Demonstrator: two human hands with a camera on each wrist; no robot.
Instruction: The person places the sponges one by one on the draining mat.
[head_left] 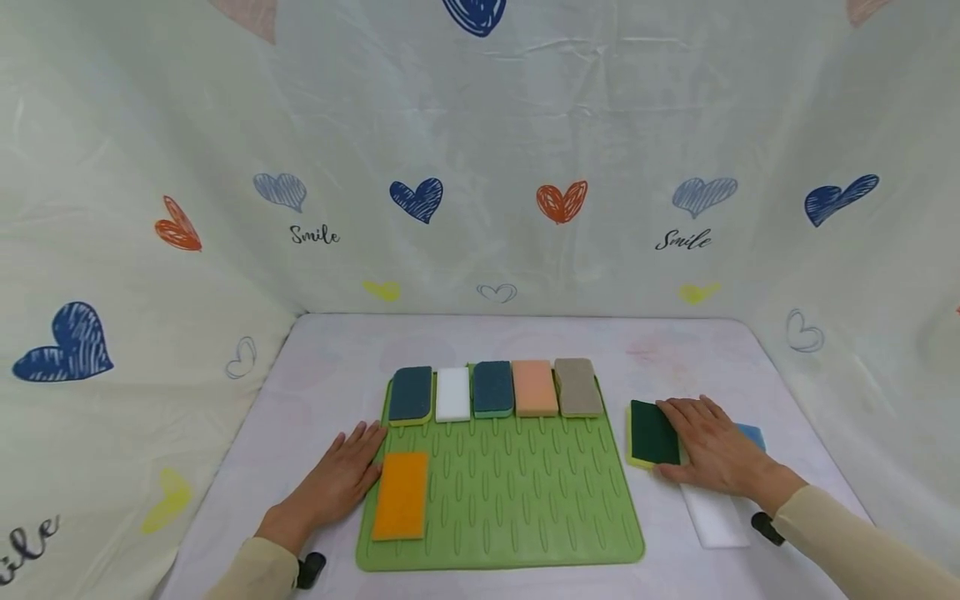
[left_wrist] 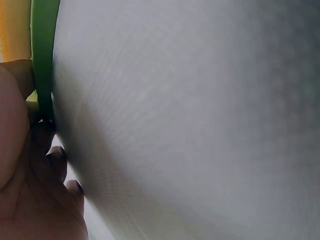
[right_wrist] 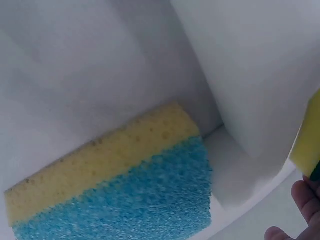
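Observation:
A green ridged mat [head_left: 517,500] lies at the middle of the white table. An orange sponge [head_left: 401,495] sits on the mat's near left part. My left hand [head_left: 347,471] lies flat on the table beside the mat's left edge, fingers straight, right next to the orange sponge. The left wrist view shows that hand's fingers [left_wrist: 56,156] by the mat edge [left_wrist: 42,60]. My right hand [head_left: 705,442] rests flat on a dark green and yellow sponge [head_left: 651,433] to the right of the mat. A blue and yellow sponge [right_wrist: 125,185] and a white sponge [head_left: 714,517] lie beside and under that hand.
Several sponges line the mat's far edge: dark blue [head_left: 410,393], white [head_left: 452,393], blue [head_left: 492,388], peach [head_left: 535,387] and grey-tan [head_left: 577,387]. Heart-printed cloth walls [head_left: 480,208] close in the table on three sides.

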